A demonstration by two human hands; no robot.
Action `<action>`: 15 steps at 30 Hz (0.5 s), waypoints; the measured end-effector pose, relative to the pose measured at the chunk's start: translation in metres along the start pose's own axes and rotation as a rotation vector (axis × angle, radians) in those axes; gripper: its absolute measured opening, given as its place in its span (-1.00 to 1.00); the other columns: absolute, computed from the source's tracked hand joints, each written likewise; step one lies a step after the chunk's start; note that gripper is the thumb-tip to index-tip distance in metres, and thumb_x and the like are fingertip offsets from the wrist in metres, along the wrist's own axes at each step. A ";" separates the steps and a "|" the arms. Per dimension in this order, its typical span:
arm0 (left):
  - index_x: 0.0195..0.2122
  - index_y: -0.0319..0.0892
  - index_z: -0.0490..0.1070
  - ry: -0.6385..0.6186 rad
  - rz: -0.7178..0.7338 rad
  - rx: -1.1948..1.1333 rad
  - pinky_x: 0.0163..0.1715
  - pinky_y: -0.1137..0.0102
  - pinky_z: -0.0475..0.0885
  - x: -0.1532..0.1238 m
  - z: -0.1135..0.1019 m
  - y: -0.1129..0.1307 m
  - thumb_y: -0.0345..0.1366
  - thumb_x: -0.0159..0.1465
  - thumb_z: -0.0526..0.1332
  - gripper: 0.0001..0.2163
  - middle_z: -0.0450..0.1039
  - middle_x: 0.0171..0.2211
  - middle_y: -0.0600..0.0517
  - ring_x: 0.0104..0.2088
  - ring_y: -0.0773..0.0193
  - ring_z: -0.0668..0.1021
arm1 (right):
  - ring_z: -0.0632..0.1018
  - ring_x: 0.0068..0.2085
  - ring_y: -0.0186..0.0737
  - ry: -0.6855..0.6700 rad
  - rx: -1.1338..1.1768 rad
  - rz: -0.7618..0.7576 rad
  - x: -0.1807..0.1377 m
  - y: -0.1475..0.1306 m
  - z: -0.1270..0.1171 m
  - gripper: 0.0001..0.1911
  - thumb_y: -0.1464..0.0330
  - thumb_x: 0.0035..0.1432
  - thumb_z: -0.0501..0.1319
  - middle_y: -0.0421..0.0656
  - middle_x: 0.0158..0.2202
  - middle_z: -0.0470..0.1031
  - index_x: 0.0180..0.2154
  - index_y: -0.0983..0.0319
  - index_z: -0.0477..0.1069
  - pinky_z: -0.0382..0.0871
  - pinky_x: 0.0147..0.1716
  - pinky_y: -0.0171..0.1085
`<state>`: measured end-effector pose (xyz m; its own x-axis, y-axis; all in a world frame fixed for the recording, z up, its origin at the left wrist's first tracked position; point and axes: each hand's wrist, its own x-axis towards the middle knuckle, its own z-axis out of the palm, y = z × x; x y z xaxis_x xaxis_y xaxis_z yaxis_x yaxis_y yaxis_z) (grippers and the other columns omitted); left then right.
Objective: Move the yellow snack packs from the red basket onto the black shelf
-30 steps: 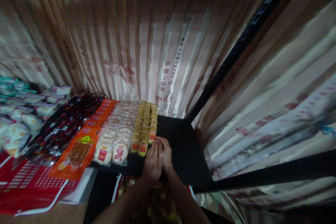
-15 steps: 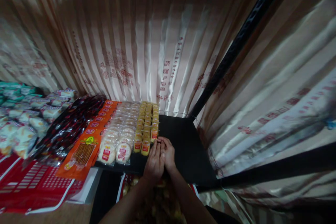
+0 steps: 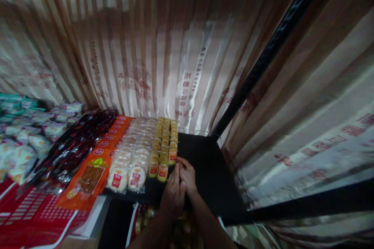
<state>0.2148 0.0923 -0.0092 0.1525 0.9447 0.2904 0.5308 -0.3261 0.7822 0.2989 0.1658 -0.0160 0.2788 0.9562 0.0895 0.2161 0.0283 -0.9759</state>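
Observation:
My left hand (image 3: 173,192) and my right hand (image 3: 187,176) are pressed together at the front end of the rightmost row of yellow packaged snacks (image 3: 173,151). Both have their fingers drawn in close, and whatever may be between them is hidden. The right fingertips reach nearest the front packet of that row, which ends farther back than the two yellow rows (image 3: 158,165) beside it. All these rows lie on a black shelf (image 3: 209,175). Below my forearms, a container holds more yellow packets (image 3: 140,220), partly covered by my arms.
Left of the yellow rows lie round white crackers (image 3: 136,177), orange stick-snack bags (image 3: 87,179), dark shiny packets (image 3: 70,151) and white bags (image 3: 22,159). A red basket (image 3: 35,214) stands at lower left. A black post (image 3: 257,66) and pale curtains (image 3: 163,46) enclose the shelf.
The view has tilted slightly, so the shelf appears lower. My hands stay together at the front of the right yellow row, with the fingers shifted a little.

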 end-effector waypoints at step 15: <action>0.25 -0.41 -0.05 -0.016 -0.059 0.032 0.24 0.19 0.10 0.002 -0.001 0.003 -0.24 0.35 -0.18 -0.50 -0.07 0.28 -0.21 0.28 0.17 0.04 | 0.53 -0.16 -0.09 -0.049 -0.031 0.105 0.016 -0.024 0.001 -0.66 0.11 -0.03 0.14 -0.14 -0.22 0.57 -0.31 0.15 0.54 0.36 -0.07 -0.13</action>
<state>0.2158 0.0929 -0.0058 0.1328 0.9629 0.2351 0.5658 -0.2684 0.7796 0.2969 0.1808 0.0090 0.2555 0.9665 -0.0236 0.2173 -0.0812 -0.9727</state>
